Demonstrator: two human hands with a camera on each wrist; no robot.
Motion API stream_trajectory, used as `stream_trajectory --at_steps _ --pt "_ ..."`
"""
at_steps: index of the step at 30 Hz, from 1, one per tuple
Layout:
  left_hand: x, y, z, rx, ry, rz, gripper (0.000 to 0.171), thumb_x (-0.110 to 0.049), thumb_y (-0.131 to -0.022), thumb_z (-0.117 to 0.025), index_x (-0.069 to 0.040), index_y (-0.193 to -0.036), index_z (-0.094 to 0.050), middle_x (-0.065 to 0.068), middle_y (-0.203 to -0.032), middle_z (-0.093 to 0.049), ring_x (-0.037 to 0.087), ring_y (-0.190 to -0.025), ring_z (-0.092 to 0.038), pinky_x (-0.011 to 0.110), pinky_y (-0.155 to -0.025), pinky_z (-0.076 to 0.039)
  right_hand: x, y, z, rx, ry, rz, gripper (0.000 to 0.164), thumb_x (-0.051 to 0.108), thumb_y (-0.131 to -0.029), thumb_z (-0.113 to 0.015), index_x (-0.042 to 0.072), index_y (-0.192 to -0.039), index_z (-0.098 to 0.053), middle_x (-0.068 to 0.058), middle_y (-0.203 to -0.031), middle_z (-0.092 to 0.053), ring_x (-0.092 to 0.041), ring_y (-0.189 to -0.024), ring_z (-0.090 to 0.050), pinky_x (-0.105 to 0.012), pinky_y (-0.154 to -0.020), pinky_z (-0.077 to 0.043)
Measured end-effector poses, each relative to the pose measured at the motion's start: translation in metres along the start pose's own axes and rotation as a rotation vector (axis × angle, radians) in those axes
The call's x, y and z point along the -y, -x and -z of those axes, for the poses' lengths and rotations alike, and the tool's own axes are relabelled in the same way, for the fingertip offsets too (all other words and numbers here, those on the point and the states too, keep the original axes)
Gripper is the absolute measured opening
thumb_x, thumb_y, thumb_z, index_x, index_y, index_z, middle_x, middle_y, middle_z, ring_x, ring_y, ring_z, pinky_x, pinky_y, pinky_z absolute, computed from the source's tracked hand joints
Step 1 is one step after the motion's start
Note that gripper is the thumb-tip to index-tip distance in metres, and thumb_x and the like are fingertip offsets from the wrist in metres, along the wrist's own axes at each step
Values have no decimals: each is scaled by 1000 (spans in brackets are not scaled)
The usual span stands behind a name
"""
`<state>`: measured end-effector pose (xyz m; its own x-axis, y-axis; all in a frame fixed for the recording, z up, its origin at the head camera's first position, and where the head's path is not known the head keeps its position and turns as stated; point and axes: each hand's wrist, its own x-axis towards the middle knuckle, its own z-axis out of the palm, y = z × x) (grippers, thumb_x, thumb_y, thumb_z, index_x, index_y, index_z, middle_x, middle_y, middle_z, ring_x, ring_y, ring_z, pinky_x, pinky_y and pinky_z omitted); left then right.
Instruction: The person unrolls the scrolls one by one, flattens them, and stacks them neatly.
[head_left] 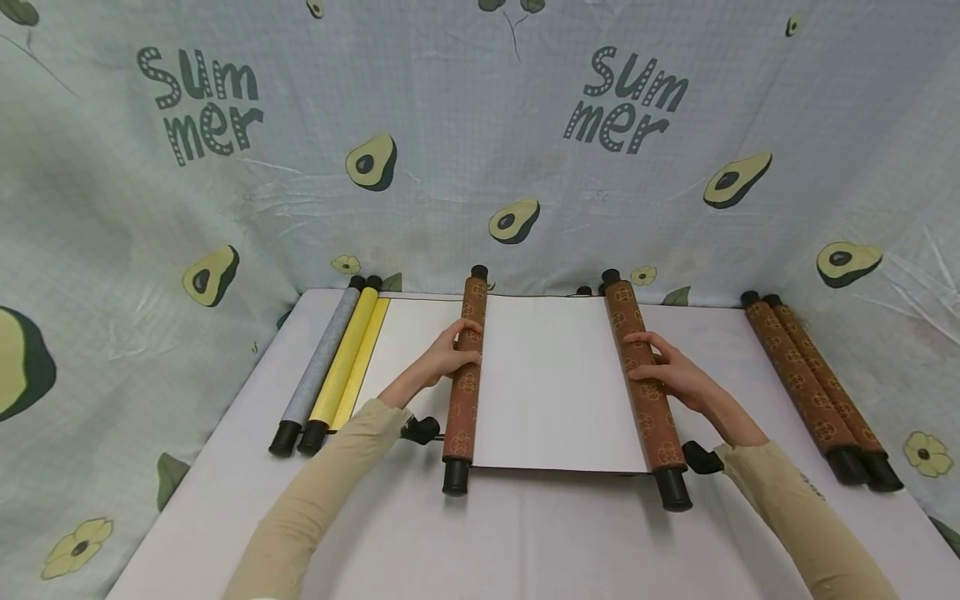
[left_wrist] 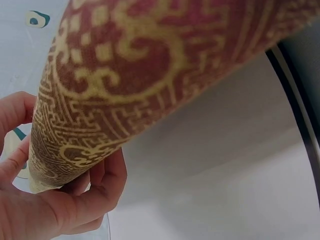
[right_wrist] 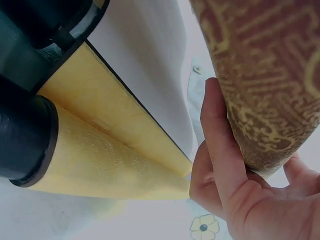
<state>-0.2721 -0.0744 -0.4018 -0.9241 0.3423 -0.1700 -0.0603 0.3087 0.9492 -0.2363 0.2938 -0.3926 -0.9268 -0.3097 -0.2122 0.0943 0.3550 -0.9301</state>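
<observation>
A brown patterned scroll with black end knobs is partly unrolled, its white sheet stretched between two rolls. My left hand grips the left roll, thumb and fingers curled round its side, as the left wrist view also shows. Around the right roll curl the fingers of my right hand. Below this scroll lies a yellow-edged scroll, its white sheet showing at the left beside its yellow roll. In the right wrist view another yellow roll sits left of the held brown roll.
A grey roll lies left of the yellow one. Two brown patterned rolls rest side by side along the right edge of the white table. Avocado-printed cloth rises behind and at both sides.
</observation>
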Motion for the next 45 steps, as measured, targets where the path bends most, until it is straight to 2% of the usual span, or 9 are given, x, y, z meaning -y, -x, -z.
stream_trajectory --at_steps 7,14,19,24,28,31,35,39,45 --pt "0 0 6 39 -19 3 47 -6 -85 -52 -14 -128 -35 25 -118 -39 24 -84 -50 30 -53 -48 2 0 -1 -23 30 -15 52 19 -84 -59 24 -128 -32 -28 -128 -28 -20 -90 -51 -35 -69 -48" --pt "4 4 12 52 -18 -15 44 -5 -87 -49 -12 -129 -38 23 -123 -39 19 -79 -50 28 -54 -48 4 3 -2 -8 -31 7 49 13 -85 -55 22 -127 -31 -28 -124 -30 -16 -85 -54 -34 -69 -49" --pt "5 6 17 34 -40 -43 38 -6 -89 -44 -5 -128 -44 20 -130 -36 13 -66 -40 24 -54 -39 3 6 0 2 -49 55 42 10 -86 -52 19 -123 -35 -27 -130 -25 -13 -87 -51 -31 -69 -48" --pt "5 7 19 23 -38 -27 37 -8 -91 -41 -3 -127 -46 21 -126 -40 8 -56 -33 22 -52 -34 2 7 0 -1 -28 103 33 10 -87 -49 11 -119 -42 -17 -133 -24 -10 -91 -47 -29 -72 -46" --pt "7 7 18 -7 -49 -22 36 -11 -89 -48 -4 -124 -50 19 -132 -40 10 -66 -42 22 -56 -40 1 8 -1 -28 -23 79 32 16 -88 -51 13 -119 -44 -17 -133 -25 -8 -89 -48 -28 -72 -46" --pt "8 7 16 -41 -90 -67 38 -15 -85 -58 -4 -121 -52 17 -129 -44 15 -82 -49 24 -65 -44 1 7 -3 -67 -29 47 34 21 -87 -56 16 -119 -44 -23 -135 -23 -10 -87 -51 -30 -70 -48" --pt "10 7 12 -68 -102 -120 44 -13 -78 -67 -2 -117 -50 17 -122 -46 25 -99 -48 30 -73 -45 0 6 -6 -117 -2 24 43 23 -81 -65 18 -118 -44 -26 -136 -22 -14 -90 -49 -31 -69 -50" --pt "10 8 11 -80 -75 -120 45 -5 -75 -68 -2 -115 -47 20 -118 -44 28 -96 -49 31 -69 -46 -1 5 -7 -132 26 26 49 20 -78 -68 17 -119 -42 -25 -132 -28 -16 -92 -49 -33 -69 -50" --pt "8 9 14 -98 -107 -95 41 -4 -78 -65 -5 -115 -47 22 -116 -45 25 -89 -49 28 -63 -45 -1 6 -6 -132 56 40 48 16 -79 -66 16 -120 -41 -26 -130 -28 -24 -95 -48 -36 -69 -50"
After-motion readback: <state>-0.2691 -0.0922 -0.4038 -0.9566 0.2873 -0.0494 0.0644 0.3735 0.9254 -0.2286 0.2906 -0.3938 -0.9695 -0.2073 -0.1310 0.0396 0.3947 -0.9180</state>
